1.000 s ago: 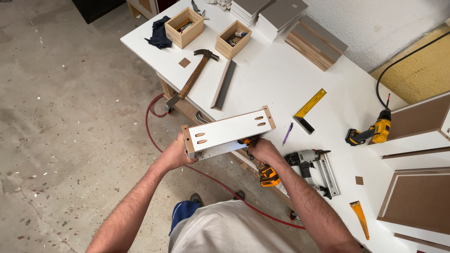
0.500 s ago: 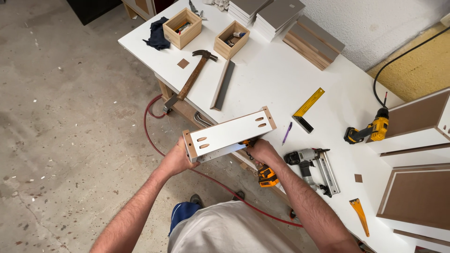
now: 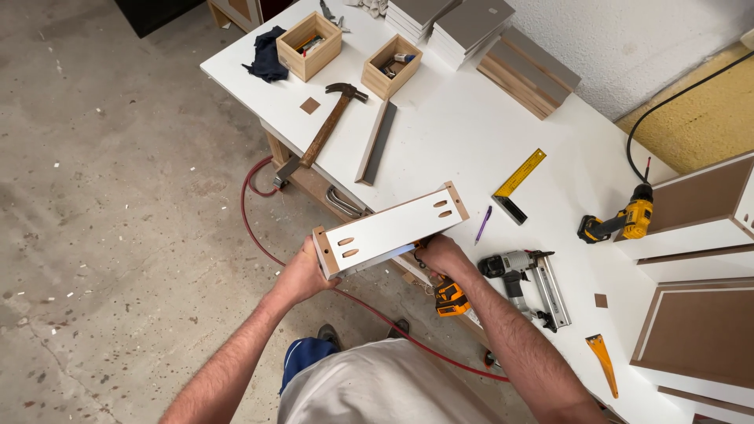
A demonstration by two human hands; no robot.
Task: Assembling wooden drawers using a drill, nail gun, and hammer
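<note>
White-faced and edged in bare wood, the long narrow panel with oval pocket holes at both ends point(image 3: 390, 230) is what I see held just off the front edge of the white bench point(image 3: 471, 133), tilted up to the right. My left hand point(image 3: 302, 271) is wrapped around its near end, fingers closed on it. My right hand point(image 3: 444, 255) is curled shut under the panel's middle, gripping it from below. Just beside that hand lie a grey nail gun point(image 3: 522, 275) and a purple pencil point(image 3: 483, 224); a wooden-handled hammer point(image 3: 326, 129) rests well apart, farther up the bench.
</note>
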